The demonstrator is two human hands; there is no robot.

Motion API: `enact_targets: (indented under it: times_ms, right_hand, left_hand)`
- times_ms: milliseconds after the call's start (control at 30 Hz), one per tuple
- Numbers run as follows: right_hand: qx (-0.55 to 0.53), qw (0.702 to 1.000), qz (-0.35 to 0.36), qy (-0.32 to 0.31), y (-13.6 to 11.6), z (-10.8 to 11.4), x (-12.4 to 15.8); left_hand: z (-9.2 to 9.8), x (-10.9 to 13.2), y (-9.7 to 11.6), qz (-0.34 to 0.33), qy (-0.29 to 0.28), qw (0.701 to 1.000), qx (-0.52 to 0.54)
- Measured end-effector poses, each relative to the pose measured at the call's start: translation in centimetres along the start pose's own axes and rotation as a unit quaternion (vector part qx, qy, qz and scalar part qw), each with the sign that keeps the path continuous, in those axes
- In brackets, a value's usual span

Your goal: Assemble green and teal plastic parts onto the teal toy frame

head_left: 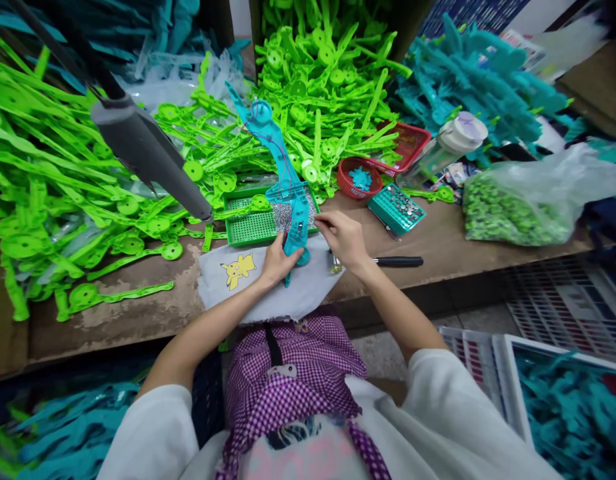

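My left hand (pixel 277 260) is closed round the lower end of a long teal plastic shell (pixel 283 167), tilted over the work surface. Thin reddish wires run along the shell's inside, past a round disc near its top. My right hand (pixel 344 239) is beside the shell's right edge, thumb and fingers pinched together. Whatever sits between those fingertips is too small to make out. Under the shell stands a green basket (pixel 251 230) with many tiny silvery pieces (pixel 283 217), probably screws. A grey cloth (pixel 268 293) with a yellow cartoon figure lies below my left hand.
Lime-green plastic parts (pixel 63 167) are heaped left and behind; teal parts (pixel 478 80) pile up back right. A red basket (pixel 355 190), a teal tray of metal pieces (pixel 397 210), a black-handled tool (pixel 401 261) and a bag of green bits (pixel 518 203) are rightward. A grey arm (pixel 158 147) hangs at left.
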State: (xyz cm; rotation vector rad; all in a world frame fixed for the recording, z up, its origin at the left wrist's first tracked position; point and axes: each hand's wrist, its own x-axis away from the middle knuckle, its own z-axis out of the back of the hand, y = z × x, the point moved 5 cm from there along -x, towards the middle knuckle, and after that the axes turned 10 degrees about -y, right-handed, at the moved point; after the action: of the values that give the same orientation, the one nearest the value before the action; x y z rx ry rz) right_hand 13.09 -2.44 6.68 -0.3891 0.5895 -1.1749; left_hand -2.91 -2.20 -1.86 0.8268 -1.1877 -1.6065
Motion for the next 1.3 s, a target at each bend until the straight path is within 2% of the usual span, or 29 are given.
enact_targets:
  times_ms: [67, 133, 233, 333, 533, 667, 733, 767, 800, 867, 900, 967, 1033, 1133, 1300]
  right_hand:
    - [-0.040, 0.998, 0.018, 0.036, 0.6, -0.4, 0.1]
    - [-0.038, 0.997, 0.048, 0.040, 1.0, -1.6, -0.3]
    - [0.014, 0.994, 0.089, 0.058, 1.2, -3.1, -0.9]
    - [0.059, 0.987, 0.123, 0.082, 1.3, -3.4, -0.9]
    - [0.052, 0.989, 0.127, 0.061, 1.7, -3.6, -0.8]
    - [0.049, 0.990, 0.130, 0.036, 1.0, -4.1, 0.3]
    - [0.050, 0.989, 0.125, 0.054, 1.2, -2.7, 1.4]
    - [0.049, 0.990, 0.107, 0.084, 1.9, -1.2, 1.9]
    - [0.048, 0.988, 0.074, 0.128, 3.1, 0.7, 2.4]
    - [0.057, 0.974, -0.034, 0.216, 7.1, 5.5, 3.2]
    - [0.071, 0.966, -0.098, 0.227, 9.5, 7.7, 3.3]
    - [0.129, 0.947, -0.241, 0.169, 14.6, 11.2, 3.1]
    - [0.149, 0.935, -0.290, 0.140, 18.2, 13.5, 2.7]
    - [0.164, 0.934, -0.301, 0.096, 20.5, 14.0, 1.9]
    - [0.216, 0.928, -0.302, -0.009, 20.8, 12.9, 1.1]
  left_hand:
    - [0.0, -0.1, -0.1, -0.009, -0.002, 1.000, -0.004]
    - [0.0, -0.1, -0.1, -0.020, 0.004, 1.000, -0.011]
    - [0.0, -0.2, -0.1, -0.031, 0.011, 0.999, -0.024]
    - [0.0, -0.2, -0.2, -0.035, 0.015, 0.999, -0.037]
    - [0.1, -0.2, -0.3, -0.036, 0.023, 0.998, -0.037]
    - [0.2, -0.1, -0.1, -0.043, 0.025, 0.999, -0.023]
    - [0.3, -0.1, 0.0, -0.038, 0.028, 0.999, -0.021]
    - [0.4, -0.1, 0.0, -0.034, 0.030, 0.999, -0.024]
    - [0.5, -0.1, 0.0, -0.029, 0.032, 0.999, -0.029]
    - [0.7, -0.1, 0.1, -0.021, 0.033, 0.999, -0.038]
    - [0.7, -0.2, 0.1, -0.018, 0.033, 0.998, -0.040]
    - [0.8, -0.2, 0.2, -0.015, 0.033, 0.999, -0.040]
    - [0.8, -0.3, 0.3, -0.010, 0.034, 0.998, -0.045]
    - [0.8, -0.3, 0.4, -0.003, 0.033, 0.998, -0.060]
    - [0.8, -0.1, 0.5, 0.002, 0.028, 0.998, -0.051]
